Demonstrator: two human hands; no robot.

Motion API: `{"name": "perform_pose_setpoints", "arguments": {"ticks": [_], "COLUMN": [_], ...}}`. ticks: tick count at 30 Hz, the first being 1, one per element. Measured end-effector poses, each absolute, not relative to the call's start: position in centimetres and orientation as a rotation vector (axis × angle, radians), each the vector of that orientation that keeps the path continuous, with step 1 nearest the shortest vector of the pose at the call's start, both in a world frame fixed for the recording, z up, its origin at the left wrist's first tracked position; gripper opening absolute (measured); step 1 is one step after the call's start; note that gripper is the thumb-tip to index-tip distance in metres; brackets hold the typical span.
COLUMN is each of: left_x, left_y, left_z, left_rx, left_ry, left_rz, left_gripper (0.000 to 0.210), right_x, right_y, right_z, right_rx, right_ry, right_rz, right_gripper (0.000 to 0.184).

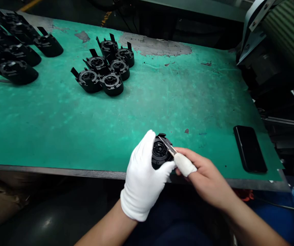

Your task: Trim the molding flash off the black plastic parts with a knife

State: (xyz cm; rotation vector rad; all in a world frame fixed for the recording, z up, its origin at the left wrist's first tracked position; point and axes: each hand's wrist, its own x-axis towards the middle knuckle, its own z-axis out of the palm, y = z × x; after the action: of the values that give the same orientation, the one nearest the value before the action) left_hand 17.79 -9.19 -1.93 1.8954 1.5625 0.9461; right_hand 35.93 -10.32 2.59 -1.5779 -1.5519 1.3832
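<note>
Near the front edge of the green-topped table, my left hand in a white glove is closed around a round black plastic part. The part's ringed face is turned up toward me. My right hand, bare except for a white cover on the thumb, grips a utility knife. Its thin blade lies across the upper right rim of the part, pointing up and left. Most of the knife's handle is hidden inside my right hand, and the part's left side is hidden by the glove.
Several similar black parts stand grouped beyond my hands, and more crowd the far left. A black phone lies at the right on the green table mat. Machinery borders the table's right end.
</note>
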Motion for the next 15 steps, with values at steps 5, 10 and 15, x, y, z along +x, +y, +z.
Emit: {"name": "perform_pose_setpoints", "arguments": {"ticks": [5, 10, 15], "left_x": [17.9, 17.5, 15.7], "left_y": [-13.0, -15.3, -10.6], "left_z": [-0.8, -0.1, -0.3], "left_rx": [1.855, 1.848, 1.8], "left_ry": [1.655, 1.597, 1.517], "left_rz": [0.844, 0.825, 0.885], "left_gripper": [0.08, 0.073, 0.084], "right_x": [33.9, 37.0, 39.7], "right_y": [-9.3, -6.8, -8.5], "right_z": [1.1, 2.4, 4.3], "right_rx": [-1.584, -1.598, -1.652], "right_ry": [-1.392, -1.762, -2.214], "right_rz": [1.298, 1.106, 0.764], "right_gripper": [0.038, 0.041, 0.044]}}
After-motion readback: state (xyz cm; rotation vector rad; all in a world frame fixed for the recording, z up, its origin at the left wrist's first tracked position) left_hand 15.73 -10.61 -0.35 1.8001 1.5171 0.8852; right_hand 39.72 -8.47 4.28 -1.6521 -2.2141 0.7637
